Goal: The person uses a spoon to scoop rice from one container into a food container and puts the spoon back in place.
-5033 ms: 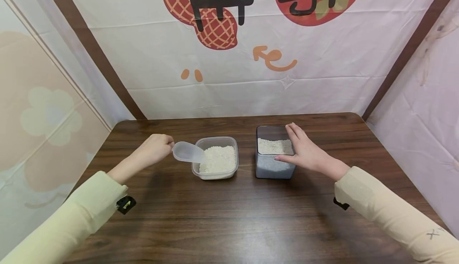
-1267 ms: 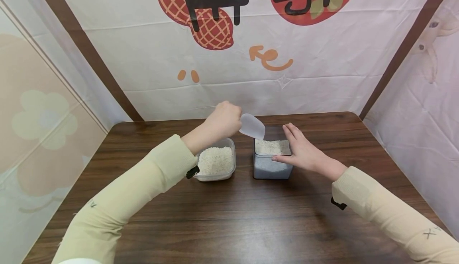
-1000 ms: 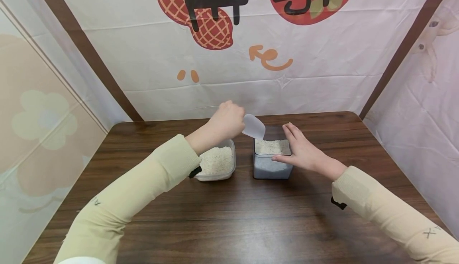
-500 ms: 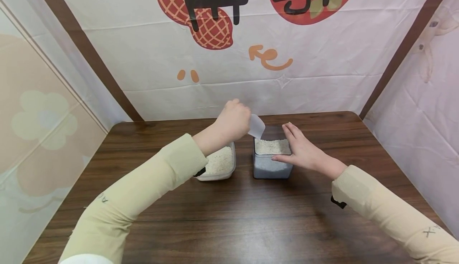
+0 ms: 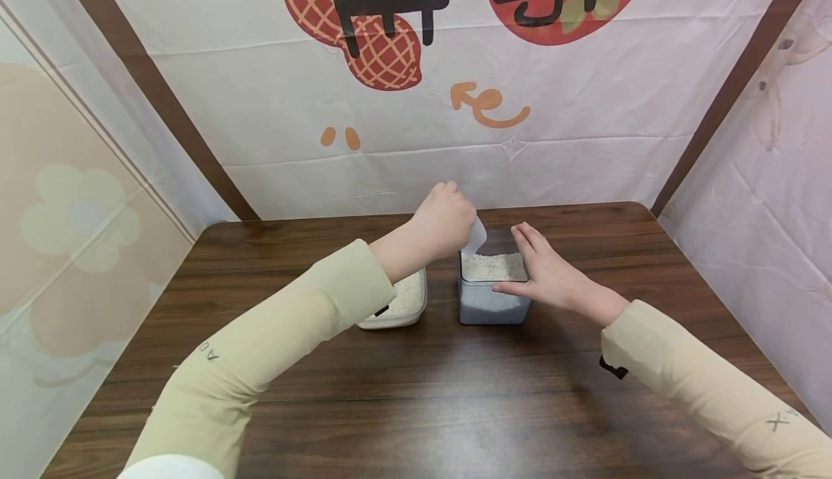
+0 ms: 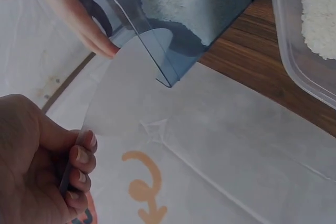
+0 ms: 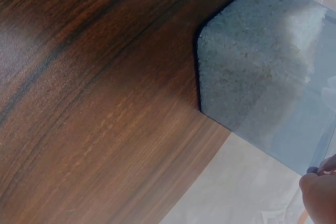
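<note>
My left hand [image 5: 442, 223] grips the handle of a translucent white scoop [image 6: 123, 87] at the near-left rim of a tall bluish clear container [image 5: 494, 307]. The scoop is tipped, with its mouth end just over that rim. White rice [image 5: 492, 267] fills much of the container. My right hand [image 5: 549, 271] holds the container from the right, with the thumb at the front rim and the fingers spread along the far side. In the right wrist view, fingertips [image 7: 320, 187] show at the rim. A low clear tub [image 5: 424, 298] with rice stands to the left, partly hidden by my left forearm.
Both containers stand on a dark wood-grain table [image 5: 416, 407], with a gap between them. A printed white cloth wall [image 5: 273, 110] rises behind the table's back edge, and more cloth hangs on both sides.
My left hand has carried the scoop from the low tub to the tall container. Over the last second it shifts right and the scoop turns steeper. My right hand stays in place.
</note>
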Available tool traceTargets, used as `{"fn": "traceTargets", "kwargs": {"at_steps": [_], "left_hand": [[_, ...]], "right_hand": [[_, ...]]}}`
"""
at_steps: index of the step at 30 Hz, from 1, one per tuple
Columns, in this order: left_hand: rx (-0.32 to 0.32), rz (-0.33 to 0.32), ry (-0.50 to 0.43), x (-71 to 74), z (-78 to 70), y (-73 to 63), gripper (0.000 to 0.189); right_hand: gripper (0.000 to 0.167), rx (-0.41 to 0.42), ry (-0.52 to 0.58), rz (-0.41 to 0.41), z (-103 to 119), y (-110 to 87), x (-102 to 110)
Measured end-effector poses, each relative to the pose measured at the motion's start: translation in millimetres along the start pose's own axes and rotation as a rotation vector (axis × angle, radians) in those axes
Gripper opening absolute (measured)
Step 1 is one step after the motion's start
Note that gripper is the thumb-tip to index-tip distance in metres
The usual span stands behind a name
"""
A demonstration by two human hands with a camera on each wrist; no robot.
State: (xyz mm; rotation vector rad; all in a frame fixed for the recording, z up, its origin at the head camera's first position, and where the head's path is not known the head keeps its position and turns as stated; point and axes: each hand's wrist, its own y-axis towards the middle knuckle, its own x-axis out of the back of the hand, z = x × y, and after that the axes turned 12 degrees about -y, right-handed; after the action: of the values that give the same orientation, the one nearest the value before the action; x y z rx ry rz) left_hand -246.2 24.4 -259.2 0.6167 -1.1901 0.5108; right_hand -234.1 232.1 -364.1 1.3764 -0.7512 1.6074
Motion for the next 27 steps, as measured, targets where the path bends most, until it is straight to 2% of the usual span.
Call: {"fn": "traceTargets", "kwargs": {"at_steps": [6,11,18,27], "left_hand": [[0.033,0.055,0.016,2.5,-8.4,8.7,0.019],[0.035,0.094,0.061,0.5,-15.3,15.1,0.021],[0.055,0.212,0.094,-1.1,-25.1,21.6,0.026],[0.091,0.317,0.112,-3.5,-35.0,27.7,0.027]], "right_hand": [[0.109,0.002,-0.001,-0.010,-1,-0.1,0],[0.108,0.005,0.001,-0.017,0,-0.4,0],[0.108,0.006,0.003,-0.011,0,-1.0,-1],[0.106,0.014,-0.016,-0.025,-1,-0.2,-2]]}}
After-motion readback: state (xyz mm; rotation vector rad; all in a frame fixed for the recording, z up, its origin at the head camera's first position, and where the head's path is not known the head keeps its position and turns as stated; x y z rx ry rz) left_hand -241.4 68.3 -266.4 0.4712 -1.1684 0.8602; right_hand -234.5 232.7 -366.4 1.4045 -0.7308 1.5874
